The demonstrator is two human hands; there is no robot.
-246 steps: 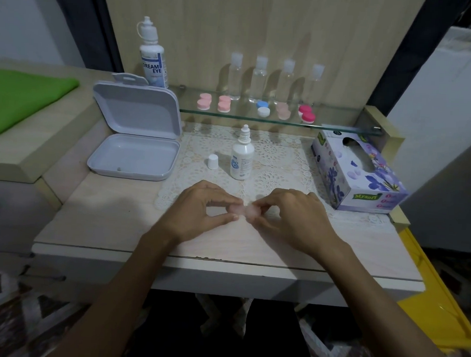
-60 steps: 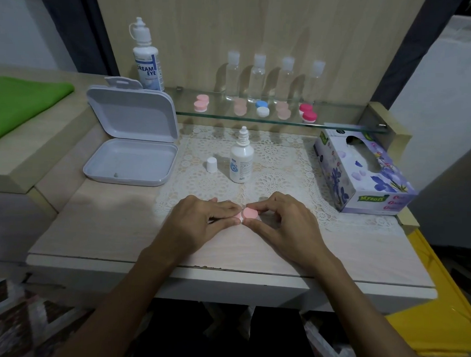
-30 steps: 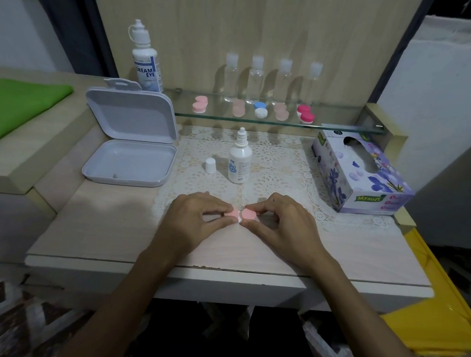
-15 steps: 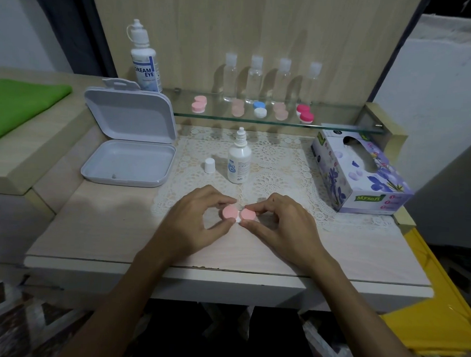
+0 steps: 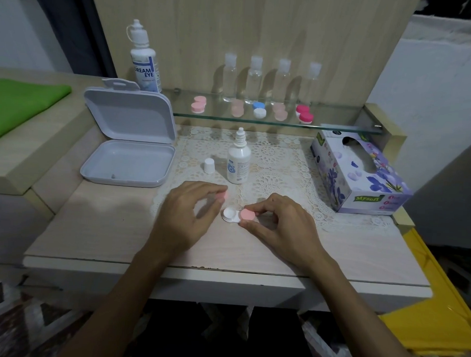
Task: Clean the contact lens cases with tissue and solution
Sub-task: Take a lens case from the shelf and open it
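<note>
While left hand [image 5: 190, 213] pinches pink cap [image 5: 224, 196], right hand [image 5: 282, 225] steadies case [image 5: 236, 215].

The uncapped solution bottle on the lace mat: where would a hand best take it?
Grip the solution bottle round its wide cylindrical body, coming from the front or right. It stands upright; its loose cap sits close on its left, and the narrow nozzle is open.
</note>
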